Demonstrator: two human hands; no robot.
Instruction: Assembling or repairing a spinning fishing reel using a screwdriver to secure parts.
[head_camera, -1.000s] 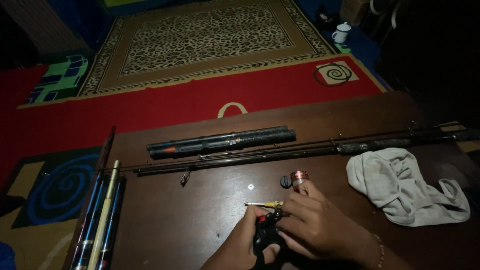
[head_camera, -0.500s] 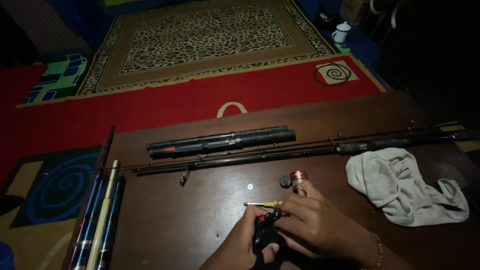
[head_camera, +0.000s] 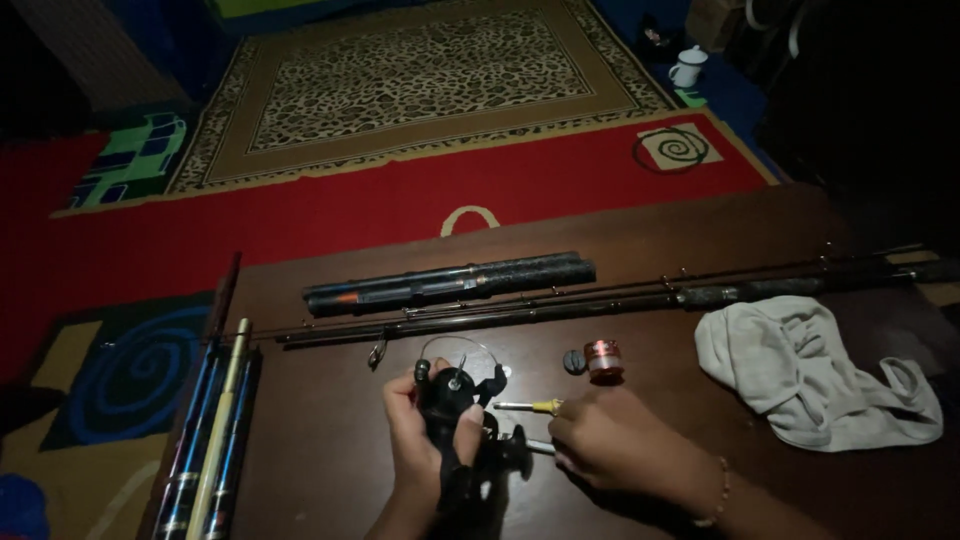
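My left hand (head_camera: 420, 430) grips a black fishing reel (head_camera: 460, 405) over a dark brown table (head_camera: 320, 440), with its thin wire bail arching above it. My right hand (head_camera: 610, 440) rests just right of the reel, fingers closed at the reel's handle side; what it pinches is too dark to tell. A small yellow-handled screwdriver (head_camera: 530, 406) lies between the hands. A red spool (head_camera: 603, 358) and a small black cap (head_camera: 573, 362) stand just beyond my right hand.
Long dark fishing rods (head_camera: 600, 300) and a black tube (head_camera: 450, 282) lie across the table's far side. A crumpled white cloth (head_camera: 810, 370) is at the right. More rods (head_camera: 215, 430) lie at the left edge. Patterned red and leopard rugs cover the floor; a white mug (head_camera: 686, 68) stands far back.
The reel has been lifted and turned upright in my left hand, its bail now showing. My right hand has shifted right, off the top of the reel.
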